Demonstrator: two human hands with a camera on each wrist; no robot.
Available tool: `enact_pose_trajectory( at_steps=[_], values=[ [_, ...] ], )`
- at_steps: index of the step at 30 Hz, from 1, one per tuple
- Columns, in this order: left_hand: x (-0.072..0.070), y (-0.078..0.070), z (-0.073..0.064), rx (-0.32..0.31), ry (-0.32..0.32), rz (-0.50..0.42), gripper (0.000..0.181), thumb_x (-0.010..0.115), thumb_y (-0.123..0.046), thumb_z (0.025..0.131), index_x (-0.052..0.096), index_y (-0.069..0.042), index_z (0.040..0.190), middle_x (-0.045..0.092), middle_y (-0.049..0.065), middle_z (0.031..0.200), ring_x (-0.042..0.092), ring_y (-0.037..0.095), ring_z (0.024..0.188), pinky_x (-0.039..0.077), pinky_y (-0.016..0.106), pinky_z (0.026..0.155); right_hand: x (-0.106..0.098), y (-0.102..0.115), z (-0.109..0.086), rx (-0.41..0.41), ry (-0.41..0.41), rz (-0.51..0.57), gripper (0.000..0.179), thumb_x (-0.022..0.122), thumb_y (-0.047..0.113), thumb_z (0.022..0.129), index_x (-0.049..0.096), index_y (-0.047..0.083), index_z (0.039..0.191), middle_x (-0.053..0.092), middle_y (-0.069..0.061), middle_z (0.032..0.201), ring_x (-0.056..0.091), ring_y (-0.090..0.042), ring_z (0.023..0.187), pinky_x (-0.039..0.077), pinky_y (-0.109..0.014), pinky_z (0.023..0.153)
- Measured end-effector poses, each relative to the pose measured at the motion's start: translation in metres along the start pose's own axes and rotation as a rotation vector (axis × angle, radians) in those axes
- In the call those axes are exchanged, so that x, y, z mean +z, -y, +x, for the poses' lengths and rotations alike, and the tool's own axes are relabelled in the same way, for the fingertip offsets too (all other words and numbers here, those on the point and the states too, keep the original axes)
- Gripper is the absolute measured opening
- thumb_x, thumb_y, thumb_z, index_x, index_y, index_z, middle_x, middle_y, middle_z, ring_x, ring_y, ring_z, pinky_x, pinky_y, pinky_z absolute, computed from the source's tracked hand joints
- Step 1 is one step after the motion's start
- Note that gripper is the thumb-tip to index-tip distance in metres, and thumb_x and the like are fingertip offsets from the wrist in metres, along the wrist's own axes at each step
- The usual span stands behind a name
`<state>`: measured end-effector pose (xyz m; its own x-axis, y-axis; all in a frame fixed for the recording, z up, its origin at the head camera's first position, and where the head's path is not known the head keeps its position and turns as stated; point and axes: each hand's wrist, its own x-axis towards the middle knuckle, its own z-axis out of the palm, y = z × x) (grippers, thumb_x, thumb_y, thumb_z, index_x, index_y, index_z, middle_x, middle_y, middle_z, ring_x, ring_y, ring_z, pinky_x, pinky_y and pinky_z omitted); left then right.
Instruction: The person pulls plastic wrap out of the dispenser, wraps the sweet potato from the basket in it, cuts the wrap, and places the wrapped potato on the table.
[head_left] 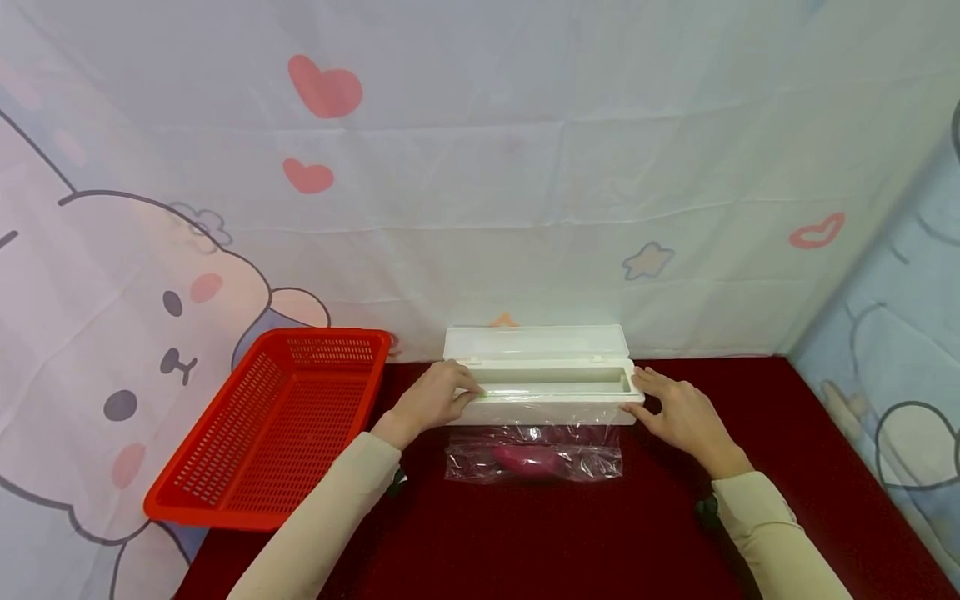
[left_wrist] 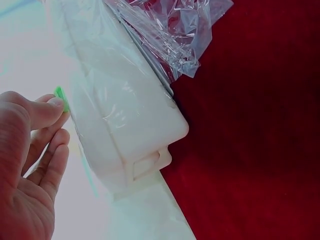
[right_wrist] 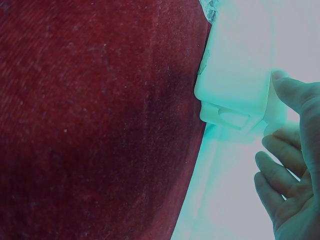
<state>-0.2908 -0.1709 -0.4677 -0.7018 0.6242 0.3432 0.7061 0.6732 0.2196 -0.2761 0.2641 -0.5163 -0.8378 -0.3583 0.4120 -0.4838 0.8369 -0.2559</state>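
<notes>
A long white plastic wrap dispenser (head_left: 551, 412) stands on the table, its clear lid (head_left: 536, 342) raised at the back. Clear plastic wrap (head_left: 592, 463) comes over its front and lies on the cloth, covering a pink object (head_left: 528, 458) whose kind I cannot tell. At the dispenser's left end my left hand (head_left: 433, 397) pinches a small green slide cutter (left_wrist: 61, 99) between thumb and finger. My right hand (head_left: 686, 417) holds the opposite end, thumb at the front and fingers over the top corner. Glare washes out part of the right wrist view.
To the left is a red plastic basket (head_left: 296, 433) with slotted sides. Dark red cloth (head_left: 525, 542) covers the table. A printed white curtain (head_left: 487, 167) hangs close behind the dispenser and continues along the right side.
</notes>
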Motion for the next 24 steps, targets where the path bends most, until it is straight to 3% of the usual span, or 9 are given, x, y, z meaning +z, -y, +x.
enact_pose_trajectory(
  at_steps=[18,24],
  values=[
    [-0.019,0.017,-0.023,-0.028,-0.016,-0.005,0.012,0.080,-0.004,0.093,0.087,-0.010,0.100,0.081,0.005,0.097,0.070,0.022,0.090,0.059,0.037,0.081,0.001,-0.001,0.001,-0.029,-0.026,0.014,0.064,0.084,0.035,0.093,0.066,-0.004,0.140,0.064,-0.027,0.143,0.069,-0.049,0.118,0.061,-0.059,0.087],
    [-0.023,0.024,-0.029,-0.043,-0.005,0.000,0.013,0.080,-0.002,0.092,0.087,-0.009,0.099,0.082,0.006,0.101,0.072,0.024,0.095,0.060,0.040,0.088,0.001,-0.001,0.001,-0.034,-0.025,0.015,0.064,0.084,0.035,0.093,0.066,-0.003,0.140,0.064,-0.027,0.142,0.069,-0.048,0.119,0.061,-0.059,0.088]
  ],
)
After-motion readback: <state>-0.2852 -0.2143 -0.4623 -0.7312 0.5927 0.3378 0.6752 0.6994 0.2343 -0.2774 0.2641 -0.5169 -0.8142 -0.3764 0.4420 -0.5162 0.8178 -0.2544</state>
